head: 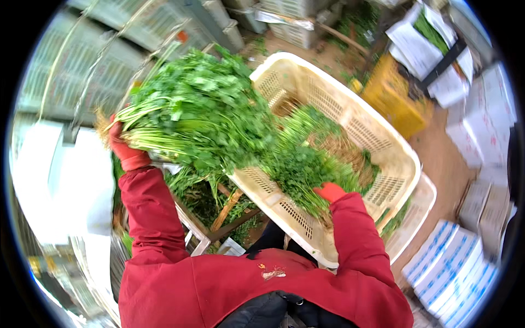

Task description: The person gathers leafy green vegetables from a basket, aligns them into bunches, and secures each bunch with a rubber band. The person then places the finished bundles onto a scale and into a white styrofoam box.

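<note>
My left hand (125, 145), in a red glove, grips the root end of a big bunch of leafy green herbs (197, 110), whose thin pale stems and stringy roots stick out past the fingers. The leaves spread to the right, over the near left rim of a cream plastic basket (385, 143). Inside that basket lie more herb bundles (303, 164) with tan roots. My right hand (330, 192), also red-gloved, touches the stems of the bundles in the basket's near part; its fingers are partly hidden, so whether it grips them is unclear.
Another pale basket (426, 201) sits beneath the first. A yellow crate (393, 98) stands beyond it, with white sheets above. Stacked pale green crates (74, 69) fill the upper left. White boxes (451, 266) are at right. A wooden frame (227, 209) and loose greens lie below the held bunch.
</note>
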{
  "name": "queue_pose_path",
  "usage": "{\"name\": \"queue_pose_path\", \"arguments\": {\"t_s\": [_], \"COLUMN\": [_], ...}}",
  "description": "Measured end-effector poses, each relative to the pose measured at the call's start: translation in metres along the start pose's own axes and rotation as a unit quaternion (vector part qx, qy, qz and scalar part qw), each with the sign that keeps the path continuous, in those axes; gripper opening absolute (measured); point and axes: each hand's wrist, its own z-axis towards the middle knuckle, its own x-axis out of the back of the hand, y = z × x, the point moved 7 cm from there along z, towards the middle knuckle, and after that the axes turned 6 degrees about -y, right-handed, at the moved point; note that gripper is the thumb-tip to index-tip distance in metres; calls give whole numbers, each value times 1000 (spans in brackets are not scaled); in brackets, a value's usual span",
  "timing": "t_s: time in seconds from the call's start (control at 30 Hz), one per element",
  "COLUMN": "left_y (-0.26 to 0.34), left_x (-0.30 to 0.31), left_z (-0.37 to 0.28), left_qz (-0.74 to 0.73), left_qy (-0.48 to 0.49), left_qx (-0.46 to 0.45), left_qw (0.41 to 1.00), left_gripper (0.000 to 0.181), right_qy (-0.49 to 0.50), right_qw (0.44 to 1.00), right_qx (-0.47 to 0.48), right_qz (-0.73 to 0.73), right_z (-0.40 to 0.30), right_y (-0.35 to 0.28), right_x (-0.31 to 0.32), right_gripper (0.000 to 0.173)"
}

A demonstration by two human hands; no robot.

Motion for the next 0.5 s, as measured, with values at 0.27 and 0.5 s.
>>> {"name": "queue_pose_path", "arguments": {"t_s": [0.27,0.5], "left_y": [13,127], "left_x": [-75,-1], "left_z": [-101,-140], "left_qz": [-111,-16], "left_qy": [32,-15], "left_qx": [190,223], "left_qw": [975,974], "left_gripper": [41,59], "right_qy": [211,-301], "right_qw": [816,788], "right_qx": [537,514], "right_qz": [-33,157], "right_z": [-263,-231], "right_y": [-449,-608], "right_x": [218,-6], "right_gripper": [86,110]}}
